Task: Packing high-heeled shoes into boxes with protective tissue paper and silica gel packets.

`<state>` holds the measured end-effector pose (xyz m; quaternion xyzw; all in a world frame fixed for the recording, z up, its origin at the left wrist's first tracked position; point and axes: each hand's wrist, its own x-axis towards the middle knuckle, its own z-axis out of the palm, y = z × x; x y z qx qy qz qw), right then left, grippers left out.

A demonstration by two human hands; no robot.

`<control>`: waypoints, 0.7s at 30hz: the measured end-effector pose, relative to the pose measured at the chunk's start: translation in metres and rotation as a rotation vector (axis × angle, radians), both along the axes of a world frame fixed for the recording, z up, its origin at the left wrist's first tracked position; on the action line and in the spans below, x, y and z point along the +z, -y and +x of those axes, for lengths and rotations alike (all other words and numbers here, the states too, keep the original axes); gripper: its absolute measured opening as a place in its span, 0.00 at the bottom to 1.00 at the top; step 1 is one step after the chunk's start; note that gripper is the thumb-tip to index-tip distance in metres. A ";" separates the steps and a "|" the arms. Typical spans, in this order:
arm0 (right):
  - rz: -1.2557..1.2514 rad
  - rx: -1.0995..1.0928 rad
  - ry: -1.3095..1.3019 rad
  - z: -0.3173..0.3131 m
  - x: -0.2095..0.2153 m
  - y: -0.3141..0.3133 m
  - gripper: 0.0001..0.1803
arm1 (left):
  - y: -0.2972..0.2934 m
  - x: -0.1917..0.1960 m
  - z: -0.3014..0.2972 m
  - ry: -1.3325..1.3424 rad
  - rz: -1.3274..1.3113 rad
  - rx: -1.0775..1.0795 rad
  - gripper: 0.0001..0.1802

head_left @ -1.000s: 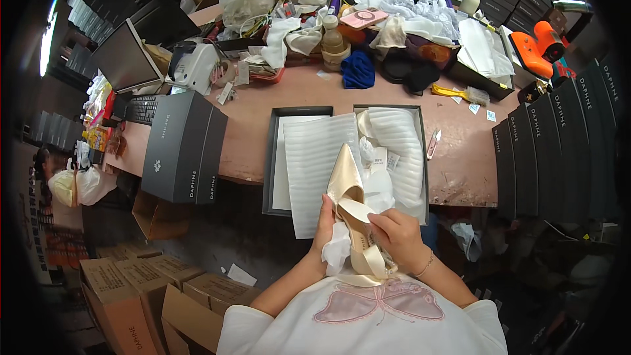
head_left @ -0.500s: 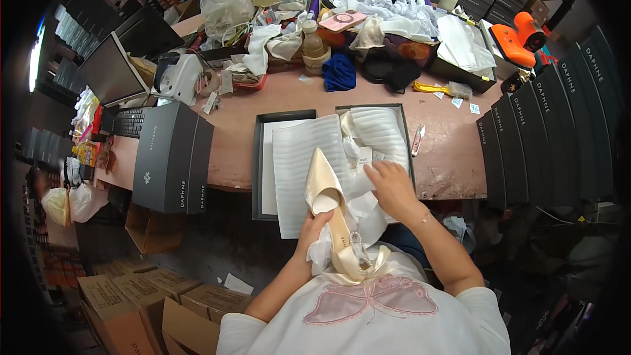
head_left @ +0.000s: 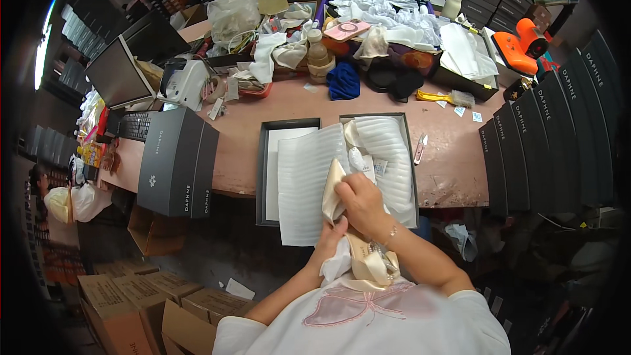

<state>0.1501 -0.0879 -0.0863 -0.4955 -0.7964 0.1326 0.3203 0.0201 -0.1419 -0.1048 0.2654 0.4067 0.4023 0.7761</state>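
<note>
Right hand (head_left: 363, 201) clamped on cream satin pointed shoe (head_left: 333, 192), steadying toe; left hand (head_left: 333, 244) below gripped white tissue wad (head_left: 338, 264). Open dark shoebox (head_left: 336, 121) lay just beyond, paper-lined.

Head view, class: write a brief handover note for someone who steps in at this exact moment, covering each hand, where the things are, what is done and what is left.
Left hand: grips the cream satin high-heeled shoe from below, along with white tissue paper.
Right hand: closed over the shoe's toe end.
Things: the shoe is held at the table edge, above the near end of the open shoebox. A second shoe lies in the box on ribbed white wrapping. The box lid lies beside it, a wrapping sheet draped over it.
Done: one shoe in the box.
Left: the held shoe is not in the box; the lid is off.
</note>
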 end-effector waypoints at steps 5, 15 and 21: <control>-0.261 0.237 -0.165 0.014 0.011 -0.019 0.27 | -0.002 -0.032 -0.028 0.292 -0.408 0.022 0.35; -0.336 -0.185 -0.241 0.061 -0.057 -0.062 0.27 | -0.027 -0.005 -0.030 0.504 -0.467 -0.019 0.36; -1.079 0.282 -0.755 0.042 0.011 0.018 0.18 | -0.020 -0.012 -0.031 0.611 -0.382 -0.242 0.34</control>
